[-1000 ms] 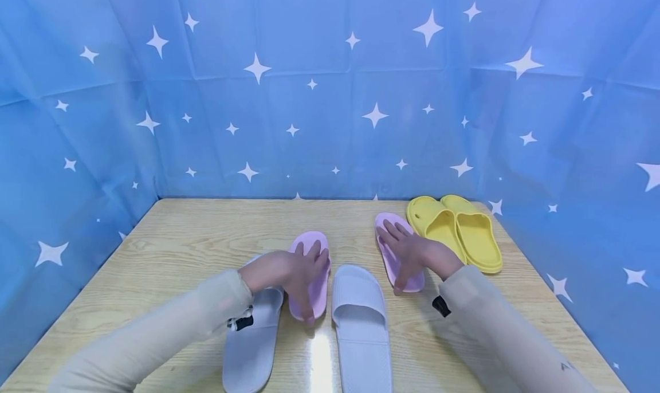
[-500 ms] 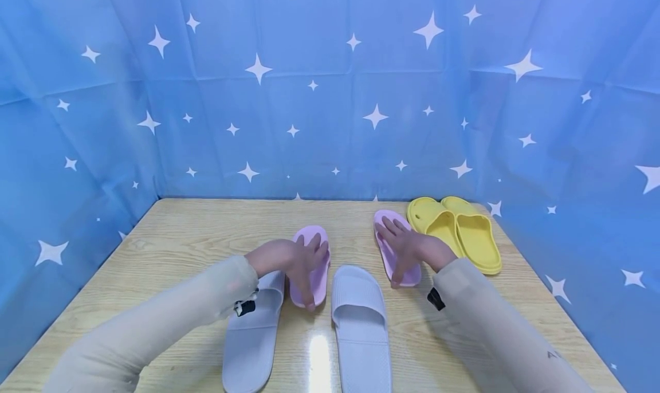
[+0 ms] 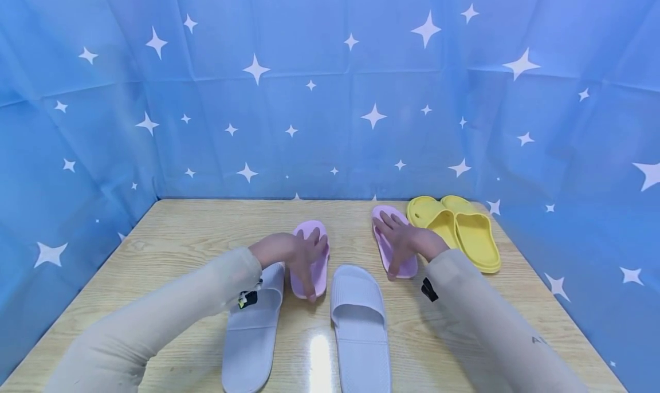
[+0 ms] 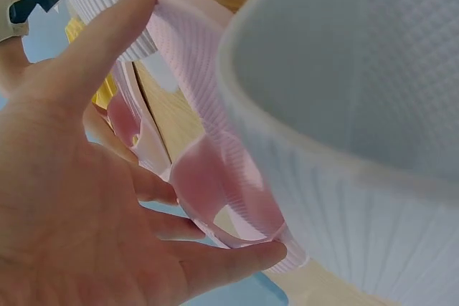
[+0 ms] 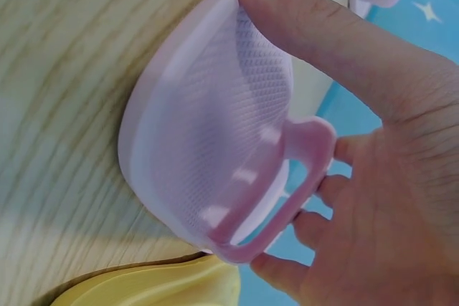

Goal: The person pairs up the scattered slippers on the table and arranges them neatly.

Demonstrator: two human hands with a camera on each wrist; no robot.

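Two pink slippers lie on the wooden table, toes pointing away. On the left pink slipper my left hand rests, thumb at the heel end and spread fingers along the strap, as the left wrist view shows. My right hand lies over the right pink slipper, its thumb touching the heel and its fingers spread along the strap. Beneath my left forearm is a pale grey-lavender slipper, partly covered by the sleeve. Its larger mate stands between the two arms.
A pair of yellow slippers sits at the back right, close beside the right pink slipper. The wooden table is enclosed by a blue star-patterned curtain at the back and both sides.
Both hands have slid their pink slippers away from me toward the back of the table. The grey-lavender and yellow slippers stay where they were.
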